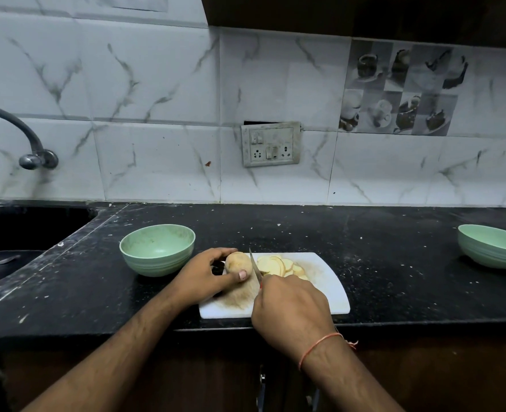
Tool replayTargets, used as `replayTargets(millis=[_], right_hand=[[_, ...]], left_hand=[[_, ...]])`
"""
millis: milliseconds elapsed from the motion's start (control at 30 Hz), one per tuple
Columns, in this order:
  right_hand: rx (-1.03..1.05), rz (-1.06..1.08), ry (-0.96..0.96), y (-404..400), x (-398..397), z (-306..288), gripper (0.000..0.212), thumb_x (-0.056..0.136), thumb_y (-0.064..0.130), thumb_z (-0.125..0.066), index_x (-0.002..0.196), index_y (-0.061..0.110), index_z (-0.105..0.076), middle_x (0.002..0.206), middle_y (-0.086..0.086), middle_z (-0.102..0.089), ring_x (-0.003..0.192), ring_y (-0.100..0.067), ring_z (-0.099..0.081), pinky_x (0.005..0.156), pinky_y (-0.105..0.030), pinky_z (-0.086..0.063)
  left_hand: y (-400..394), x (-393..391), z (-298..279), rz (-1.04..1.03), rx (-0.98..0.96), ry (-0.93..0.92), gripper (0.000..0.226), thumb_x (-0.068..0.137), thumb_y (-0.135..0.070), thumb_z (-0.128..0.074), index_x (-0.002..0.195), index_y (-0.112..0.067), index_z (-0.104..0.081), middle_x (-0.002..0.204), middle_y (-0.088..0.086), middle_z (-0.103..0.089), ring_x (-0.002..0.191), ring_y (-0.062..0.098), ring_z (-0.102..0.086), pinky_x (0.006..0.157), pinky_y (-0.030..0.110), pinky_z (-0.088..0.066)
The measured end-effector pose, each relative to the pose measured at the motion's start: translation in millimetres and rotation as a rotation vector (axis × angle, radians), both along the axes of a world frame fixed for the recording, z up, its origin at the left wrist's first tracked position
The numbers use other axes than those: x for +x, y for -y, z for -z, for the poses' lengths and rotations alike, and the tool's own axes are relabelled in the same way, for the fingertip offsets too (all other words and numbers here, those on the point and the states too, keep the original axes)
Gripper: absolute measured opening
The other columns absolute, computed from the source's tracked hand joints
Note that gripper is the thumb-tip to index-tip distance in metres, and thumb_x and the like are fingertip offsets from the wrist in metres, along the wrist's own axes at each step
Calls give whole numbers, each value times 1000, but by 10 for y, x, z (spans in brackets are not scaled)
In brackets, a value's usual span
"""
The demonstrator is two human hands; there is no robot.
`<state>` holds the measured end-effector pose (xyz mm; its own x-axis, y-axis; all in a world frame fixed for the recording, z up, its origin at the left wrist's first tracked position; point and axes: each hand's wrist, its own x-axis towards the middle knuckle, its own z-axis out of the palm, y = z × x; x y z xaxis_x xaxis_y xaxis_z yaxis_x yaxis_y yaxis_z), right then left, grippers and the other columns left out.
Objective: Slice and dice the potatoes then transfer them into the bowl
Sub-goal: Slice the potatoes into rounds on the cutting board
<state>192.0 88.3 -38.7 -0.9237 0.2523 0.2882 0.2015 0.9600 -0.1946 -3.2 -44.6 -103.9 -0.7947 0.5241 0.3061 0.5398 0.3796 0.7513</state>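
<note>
A white cutting board (332, 292) lies near the counter's front edge. My left hand (204, 276) holds a brown potato (238, 262) down on the board's left end, thumb against its near side. My right hand (290, 304) grips a knife (254, 264) whose blade stands against the potato's right, cut end. Several pale potato slices (278, 264) lie fanned just right of the blade. An empty green bowl (157, 249) stands to the left of the board, close to my left hand. The knife handle is hidden inside my fist.
A second green bowl (496, 246) sits at the counter's far right. A dark sink (23, 233) with a tap (23, 135) is at the left. The black counter (379, 233) meets a tiled wall with a switch panel (271, 144) behind.
</note>
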Motion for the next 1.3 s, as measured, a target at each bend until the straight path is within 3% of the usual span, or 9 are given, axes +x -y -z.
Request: replayTargets(millis=[333, 533, 667, 767, 900, 1067, 1300], right_hand=[[78, 2, 60, 95, -118, -47, 24, 97, 24, -48, 114, 19, -64, 111, -4, -67, 107, -28, -62, 72, -33, -38], [134, -14, 86, 152, -294, -49, 30, 98, 22, -47, 124, 19, -63, 121, -4, -63, 117, -28, -59, 93, -39, -46], [166, -20, 87, 131, -273, -2, 30, 99, 21, -46, 125, 17, -59, 118, -5, -66, 113, -29, -63, 85, -37, -45], [197, -33, 94, 125, -164, 50, 30, 96, 17, -47, 124, 16, -57, 114, -5, -68, 108, -29, -65, 72, -33, -38], [196, -28, 80, 133, -177, 27, 30, 99, 18, -45, 124, 16, -60, 118, -5, -68, 111, -28, -64, 75, -33, -41], [177, -13, 112, 125, -372, -8, 31, 100, 23, -46, 127, 16, -61, 123, -6, -64, 117, -28, -61, 87, -36, -46], [210, -46, 137, 79, -179, 43, 31, 95, 19, -49, 123, 15, -61, 116, -7, -69, 109, -30, -64, 73, -33, -38]], left_hand=[[38, 33, 3, -2, 14, -20, 63, 81, -41, -92, 138, -34, -67, 123, -20, -72, 102, -4, -69, 88, 11, -52], [38, 95, -13, -24, 2, -93, 85, 63, -67, -82, 140, -34, -66, 120, -18, -69, 99, -4, -68, 96, 21, -55], [26, 114, 5, -52, 1, -143, 71, 76, -49, -92, 140, -34, -66, 117, -15, -69, 98, -4, -67, 95, 22, -54], [21, 116, 17, -69, -15, -168, 68, 79, -51, -90, 140, -37, -65, 116, -16, -68, 98, -3, -67, 94, 24, -55], [26, 117, 21, -65, -17, -172, 69, 78, -54, -88, 141, -36, -66, 116, -17, -68, 98, -3, -67, 95, 28, -55], [28, 136, 3, -69, -5, -149, 89, 61, -75, -72, 140, -34, -66, 120, -17, -68, 102, -5, -68, 99, 29, -56], [23, 103, 23, -65, -4, -132, 78, 68, -68, -81, 139, -39, -66, 119, -20, -67, 104, -4, -68, 99, 30, -56]])
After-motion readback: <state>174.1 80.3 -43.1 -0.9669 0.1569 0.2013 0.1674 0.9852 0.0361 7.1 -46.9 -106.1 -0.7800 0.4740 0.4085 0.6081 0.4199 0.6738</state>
